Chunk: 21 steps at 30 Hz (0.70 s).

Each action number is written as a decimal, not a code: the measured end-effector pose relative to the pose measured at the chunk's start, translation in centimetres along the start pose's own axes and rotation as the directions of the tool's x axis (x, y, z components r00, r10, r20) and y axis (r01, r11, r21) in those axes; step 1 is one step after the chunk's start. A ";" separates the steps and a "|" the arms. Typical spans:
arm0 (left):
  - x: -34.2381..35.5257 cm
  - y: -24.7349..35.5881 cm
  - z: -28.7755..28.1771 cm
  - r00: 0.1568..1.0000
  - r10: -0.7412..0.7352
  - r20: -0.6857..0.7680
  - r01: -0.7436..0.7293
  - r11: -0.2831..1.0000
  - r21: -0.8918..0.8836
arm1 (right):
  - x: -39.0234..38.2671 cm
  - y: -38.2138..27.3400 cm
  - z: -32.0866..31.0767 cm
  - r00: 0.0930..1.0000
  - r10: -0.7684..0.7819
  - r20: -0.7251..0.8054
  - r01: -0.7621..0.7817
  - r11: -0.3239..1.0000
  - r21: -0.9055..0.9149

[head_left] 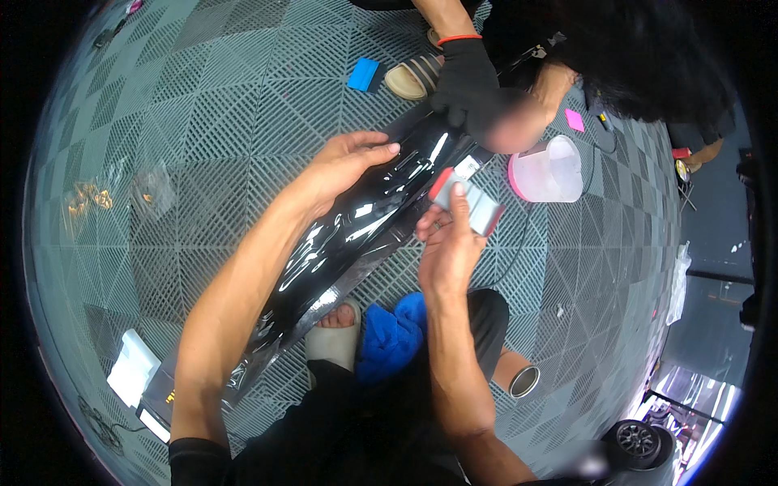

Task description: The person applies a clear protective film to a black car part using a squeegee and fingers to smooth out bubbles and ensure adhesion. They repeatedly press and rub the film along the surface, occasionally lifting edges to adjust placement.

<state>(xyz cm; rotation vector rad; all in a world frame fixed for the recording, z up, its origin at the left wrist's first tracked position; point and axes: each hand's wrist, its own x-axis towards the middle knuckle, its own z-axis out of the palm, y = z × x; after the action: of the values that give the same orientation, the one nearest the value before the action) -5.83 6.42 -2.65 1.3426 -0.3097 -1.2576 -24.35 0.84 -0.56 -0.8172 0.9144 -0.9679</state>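
A long strip of glossy black film point(356, 217), wrinkled and catching the light, runs slantwise across a narrow piece on the floor. My left hand point(344, 166) is at its left edge, thumb over the film and fingers along the outer side; the grip looks light. In my right hand point(450, 243) is a silver squeegee point(480, 207) with red edges, thumb pressed on its face, held above the film's right side. At the far end, a co-worker's black-gloved hand point(468, 85) rests on the film. The co-worker's other hand is partly blurred.
A clear tub point(547, 170) with a pink lower side stands at right. Near the far end lie a blue card point(364, 74), a sandal point(412, 77) and a pink card point(574, 121). A blue cloth point(393, 336) is by my foot; a cardboard tube point(516, 373) lies right of my knee.
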 end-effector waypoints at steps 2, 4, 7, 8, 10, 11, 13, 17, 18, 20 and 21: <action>0.1 0.1 0.1 0.999 -0.005 -0.046 0.005 1.000 0.003 | 1.0 -1.0 -0.5 0.993 -0.086 0.082 0.088 0.996 -0.023; 0.1 0.3 -0.1 0.999 -0.044 -0.015 0.043 0.998 -0.053 | 2.0 -2.0 -0.6 0.989 -0.055 0.137 0.063 0.996 -0.058; 0.3 0.7 -0.8 0.994 -0.095 0.045 0.099 0.991 -0.085 | 3.3 -2.5 -0.4 0.960 -0.156 0.231 0.199 0.964 -0.175; 0.5 0.9 -1.1 0.991 -0.111 0.073 0.118 0.989 -0.092 | 3.7 -2.5 -0.4 0.934 -0.210 0.288 0.262 0.953 -0.153; 1.1 0.9 -1.6 0.983 -0.122 0.134 0.141 0.979 -0.148 | 4.6 -2.4 -0.3 0.913 -0.270 0.307 0.356 0.894 -0.271; 1.4 0.9 -1.9 0.977 -0.135 0.166 0.159 0.977 -0.141 | 5.0 -2.3 -0.3 0.894 -0.298 0.336 0.405 0.858 -0.317; 2.0 1.0 -2.5 0.961 -0.157 0.230 0.190 0.973 -0.129 | 5.9 -2.5 -0.4 0.814 -0.347 0.465 0.522 0.789 -0.325; 3.0 1.4 -3.2 0.964 -0.177 0.199 0.187 0.982 -0.034 | 7.9 -3.2 -0.3 0.540 -0.337 0.771 0.766 0.576 -0.285; 3.1 1.6 -3.2 0.967 -0.184 0.175 0.193 0.981 -0.036 | 8.3 -3.3 -0.3 0.513 -0.316 0.798 0.786 0.546 -0.289; 3.2 2.0 -3.1 0.971 -0.166 0.172 0.157 0.985 0.067 | 8.9 -3.6 0.0 0.458 -0.263 0.849 0.822 0.490 -0.292; 3.2 2.3 -3.1 0.975 -0.166 0.149 0.147 0.981 0.130 | 9.2 -3.7 0.0 0.441 -0.222 0.869 0.833 0.462 -0.305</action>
<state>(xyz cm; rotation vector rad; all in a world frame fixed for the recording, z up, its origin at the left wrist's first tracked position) -1.05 4.97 -3.10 1.3910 -0.4011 -1.5032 -22.90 -8.92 0.30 -2.1898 0.1740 -0.6882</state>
